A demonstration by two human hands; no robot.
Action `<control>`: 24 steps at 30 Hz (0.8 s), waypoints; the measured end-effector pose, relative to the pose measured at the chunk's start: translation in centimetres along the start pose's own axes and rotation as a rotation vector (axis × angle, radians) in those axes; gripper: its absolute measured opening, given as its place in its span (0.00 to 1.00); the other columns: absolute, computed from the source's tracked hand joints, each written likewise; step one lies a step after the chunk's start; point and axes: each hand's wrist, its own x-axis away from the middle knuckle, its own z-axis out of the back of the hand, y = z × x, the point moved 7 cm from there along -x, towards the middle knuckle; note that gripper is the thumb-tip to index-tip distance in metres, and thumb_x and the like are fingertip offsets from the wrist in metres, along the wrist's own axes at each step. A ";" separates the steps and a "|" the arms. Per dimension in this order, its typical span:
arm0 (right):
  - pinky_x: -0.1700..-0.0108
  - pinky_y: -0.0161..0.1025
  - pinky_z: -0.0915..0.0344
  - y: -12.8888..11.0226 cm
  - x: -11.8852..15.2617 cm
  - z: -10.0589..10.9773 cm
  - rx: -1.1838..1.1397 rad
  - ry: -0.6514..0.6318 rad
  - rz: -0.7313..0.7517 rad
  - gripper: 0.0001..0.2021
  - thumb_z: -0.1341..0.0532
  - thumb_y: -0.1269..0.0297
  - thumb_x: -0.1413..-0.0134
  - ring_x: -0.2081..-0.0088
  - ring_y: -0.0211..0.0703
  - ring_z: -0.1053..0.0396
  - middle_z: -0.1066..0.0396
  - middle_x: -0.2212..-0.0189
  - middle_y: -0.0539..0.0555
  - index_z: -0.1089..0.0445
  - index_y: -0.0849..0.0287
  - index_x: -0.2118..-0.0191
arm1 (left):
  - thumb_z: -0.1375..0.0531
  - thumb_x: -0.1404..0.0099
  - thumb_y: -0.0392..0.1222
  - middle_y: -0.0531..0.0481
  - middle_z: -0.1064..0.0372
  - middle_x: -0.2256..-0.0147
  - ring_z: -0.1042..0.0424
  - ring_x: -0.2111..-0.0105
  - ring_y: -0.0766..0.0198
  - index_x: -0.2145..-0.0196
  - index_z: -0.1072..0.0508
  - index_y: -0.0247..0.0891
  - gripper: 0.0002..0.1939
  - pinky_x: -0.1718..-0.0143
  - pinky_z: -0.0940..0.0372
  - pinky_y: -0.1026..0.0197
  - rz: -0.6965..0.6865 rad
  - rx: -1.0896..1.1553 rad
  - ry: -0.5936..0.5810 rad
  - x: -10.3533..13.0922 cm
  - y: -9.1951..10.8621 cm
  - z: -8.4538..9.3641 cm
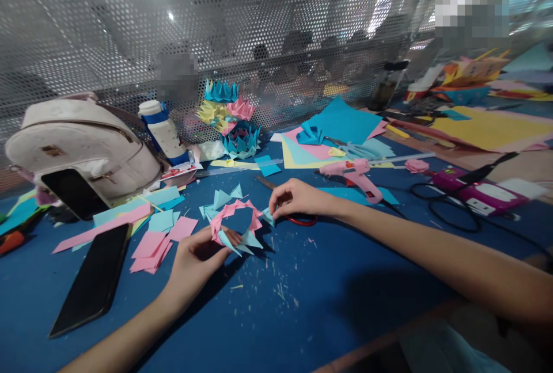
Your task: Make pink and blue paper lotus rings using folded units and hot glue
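My left hand (196,263) is closed lightly on the near-left side of a ring of folded paper (217,225). My right hand (298,197) pinches a pale blue paper piece (268,217) at the ring's right edge; whether it's attached, I can't tell. The ring should be almost weightless, springy and easily crushed, best held gently by its pink band, off the thin points. Red-handled scissors (303,222) lie beneath my right hand.

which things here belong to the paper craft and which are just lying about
Likely for the job: paper ring in the left hand, light-blue piece in the right hand, pink squares, glue gun

Probably just lying about: backpack, bottle, flat-lying phone
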 end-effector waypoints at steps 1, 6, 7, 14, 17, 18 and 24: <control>0.63 0.37 0.32 0.0 0.0 0.0 0.014 0.006 0.002 0.08 0.31 0.61 0.55 0.68 0.41 0.26 0.23 0.71 0.53 0.23 0.59 0.68 | 0.37 0.43 0.34 0.45 0.21 0.69 0.22 0.66 0.57 0.72 0.22 0.36 0.03 0.61 0.27 0.58 0.001 0.001 0.000 0.0 0.0 0.0; 0.68 0.35 0.36 -0.2 -0.1 -0.1 0.074 0.038 0.015 0.07 0.32 0.63 0.55 0.72 0.38 0.29 0.25 0.74 0.53 0.24 0.60 0.70 | 0.37 0.43 0.33 0.46 0.21 0.68 0.22 0.66 0.59 0.72 0.22 0.36 0.03 0.61 0.28 0.60 -0.001 0.019 -0.002 0.1 0.0 0.0; 0.69 0.35 0.37 -0.3 -0.1 -0.1 0.083 0.045 0.021 0.07 0.32 0.63 0.55 0.72 0.37 0.30 0.25 0.74 0.52 0.24 0.60 0.70 | 0.37 0.42 0.33 0.47 0.21 0.68 0.23 0.66 0.59 0.71 0.22 0.37 0.03 0.61 0.28 0.60 0.000 0.020 -0.005 0.2 0.0 0.0; 0.68 0.34 0.38 -0.7 -0.1 0.0 0.084 0.105 0.058 0.09 0.31 0.66 0.57 0.73 0.34 0.34 0.28 0.75 0.48 0.29 0.59 0.68 | 0.37 0.42 0.33 0.47 0.21 0.68 0.23 0.65 0.60 0.71 0.22 0.37 0.04 0.60 0.29 0.62 0.001 0.004 -0.005 0.1 -0.1 0.1; 0.69 0.34 0.38 -1.3 0.1 0.9 0.054 0.133 0.061 0.09 0.31 0.66 0.56 0.73 0.35 0.33 0.29 0.75 0.49 0.28 0.59 0.67 | 0.37 0.42 0.34 0.47 0.21 0.68 0.23 0.66 0.60 0.71 0.21 0.37 0.03 0.60 0.29 0.61 -0.002 0.001 0.000 0.0 -0.1 0.1; 0.69 0.34 0.37 -1.8 0.3 1.2 0.046 0.144 0.068 0.08 0.31 0.65 0.56 0.72 0.36 0.32 0.28 0.74 0.50 0.28 0.59 0.68 | 0.37 0.42 0.34 0.46 0.21 0.68 0.23 0.66 0.60 0.71 0.21 0.36 0.03 0.61 0.29 0.61 -0.001 -0.002 0.001 0.0 -0.1 0.0; 0.69 0.33 0.40 -6.6 1.4 1.1 0.116 0.192 0.212 0.05 0.31 0.66 0.53 0.72 0.34 0.33 0.26 0.74 0.49 0.25 0.60 0.71 | 0.36 0.41 0.37 0.45 0.21 0.67 0.24 0.66 0.59 0.70 0.21 0.35 0.03 0.61 0.30 0.60 0.035 -0.001 -0.016 0.0 -0.4 -0.3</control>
